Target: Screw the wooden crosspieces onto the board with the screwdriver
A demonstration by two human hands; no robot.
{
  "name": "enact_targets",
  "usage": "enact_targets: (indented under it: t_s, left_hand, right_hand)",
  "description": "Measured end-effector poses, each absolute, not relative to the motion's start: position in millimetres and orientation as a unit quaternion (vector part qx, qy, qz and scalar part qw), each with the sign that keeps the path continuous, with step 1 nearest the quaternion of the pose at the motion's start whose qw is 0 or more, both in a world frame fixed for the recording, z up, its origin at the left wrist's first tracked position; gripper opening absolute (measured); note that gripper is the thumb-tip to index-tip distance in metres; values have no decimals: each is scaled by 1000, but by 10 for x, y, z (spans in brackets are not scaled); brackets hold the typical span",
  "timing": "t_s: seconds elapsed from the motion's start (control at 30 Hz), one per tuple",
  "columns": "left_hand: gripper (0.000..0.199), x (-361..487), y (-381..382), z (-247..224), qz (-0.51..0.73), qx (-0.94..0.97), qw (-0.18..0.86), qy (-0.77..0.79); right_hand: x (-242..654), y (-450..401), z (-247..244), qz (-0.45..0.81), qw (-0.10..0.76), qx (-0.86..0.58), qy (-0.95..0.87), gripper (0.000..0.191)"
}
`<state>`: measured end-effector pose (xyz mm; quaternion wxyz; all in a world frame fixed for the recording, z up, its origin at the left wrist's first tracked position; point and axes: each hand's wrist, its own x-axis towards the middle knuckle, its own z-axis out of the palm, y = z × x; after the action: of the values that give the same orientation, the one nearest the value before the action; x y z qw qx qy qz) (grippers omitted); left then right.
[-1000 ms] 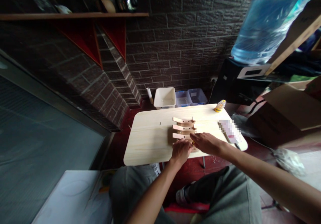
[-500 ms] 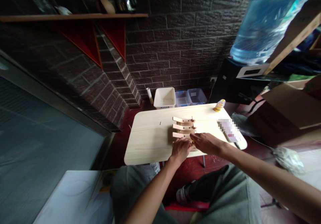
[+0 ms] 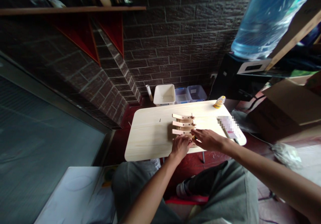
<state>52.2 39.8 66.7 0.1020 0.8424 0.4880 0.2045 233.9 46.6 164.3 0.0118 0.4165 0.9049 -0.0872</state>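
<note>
Tabletop brightly lit; soft shadow cast leftward by wooden pieces. Brick wall dimly lit, shelf shrouded in gloom. Glare noted on water bottle. Outer edges of view stretched, blurred. Flat item partly pixelated.

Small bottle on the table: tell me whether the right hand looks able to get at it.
Likely yes: nothing visible stands between the right hand and the small bottle, though that hand is busy at the wooden pieces.
</note>
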Motion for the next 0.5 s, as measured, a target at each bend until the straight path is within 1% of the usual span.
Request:
enact_targets:
  t_s: [0.1,0.23,0.5]
  left_hand:
    - [11,529,401,671,207,846,100,482]
    - [14,516,409,642,203,851,99,474]
    - [16,524,397,663,202,848,96,480]
  right_hand:
    - [2329,456,1651,-68,17,397,915,23]
    - [2291,463,1623,-43,37,390,919,20]
    - [2295,439,1599,-19,66,427,902,30]
